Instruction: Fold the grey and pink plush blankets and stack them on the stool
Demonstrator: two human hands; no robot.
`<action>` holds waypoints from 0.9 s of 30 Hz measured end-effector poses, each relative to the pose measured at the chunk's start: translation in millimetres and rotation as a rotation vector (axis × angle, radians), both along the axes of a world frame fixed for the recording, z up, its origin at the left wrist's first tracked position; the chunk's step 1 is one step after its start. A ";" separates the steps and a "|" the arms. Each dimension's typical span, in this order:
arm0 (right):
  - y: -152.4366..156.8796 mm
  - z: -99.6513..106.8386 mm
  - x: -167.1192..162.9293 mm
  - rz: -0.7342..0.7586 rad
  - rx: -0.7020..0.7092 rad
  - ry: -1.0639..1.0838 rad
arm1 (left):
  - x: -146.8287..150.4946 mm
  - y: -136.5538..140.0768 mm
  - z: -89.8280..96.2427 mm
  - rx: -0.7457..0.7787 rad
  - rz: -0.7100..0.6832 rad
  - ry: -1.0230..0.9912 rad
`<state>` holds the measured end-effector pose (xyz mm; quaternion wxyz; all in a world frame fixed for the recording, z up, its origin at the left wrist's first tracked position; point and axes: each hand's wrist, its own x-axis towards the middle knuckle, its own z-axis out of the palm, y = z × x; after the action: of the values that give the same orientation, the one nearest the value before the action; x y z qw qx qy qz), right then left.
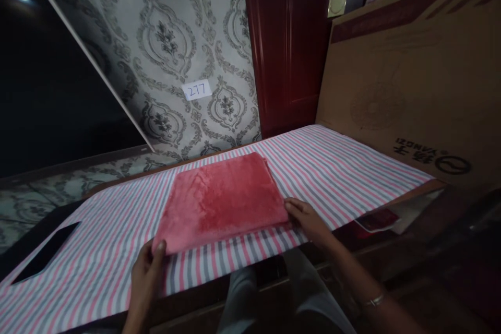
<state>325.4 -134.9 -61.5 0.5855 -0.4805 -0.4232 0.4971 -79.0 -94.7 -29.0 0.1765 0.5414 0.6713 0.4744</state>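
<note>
A plush coral-red cloth (230, 198), folded into a flat rectangle, lies on the striped table cover (329, 172). My left hand (148, 266) pinches its near left corner between thumb and fingers. At the near right corner, my right hand (303, 216) grips the cloth, thumb on top and the other fingers partly hidden beneath. The near edge looks slightly raised toward me, with its underside in shadow.
A dark phone-like slab (47, 253) lies at the table's left. Behind stand a large dark screen (58, 73) and a wallpapered wall with a paper label (197, 90) reading 277. A big cardboard box (407, 73) borders the right side.
</note>
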 end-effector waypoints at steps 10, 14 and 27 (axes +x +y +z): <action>0.3 3.4 1.3 0.010 -0.017 0.083 | 6.0 -4.9 11.1 -0.115 -0.039 -0.063; 0.7 -2.9 1.0 -0.032 -0.013 0.027 | -2.7 1.6 1.6 -0.111 0.080 -0.047; 56.3 79.5 -58.1 -0.162 0.393 -1.160 | 63.9 68.7 57.1 0.156 -0.416 0.750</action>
<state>267.3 -78.6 18.0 0.3735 -0.5863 -0.7185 0.0214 -15.1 -26.0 28.1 -0.0294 0.8117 0.5277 0.2486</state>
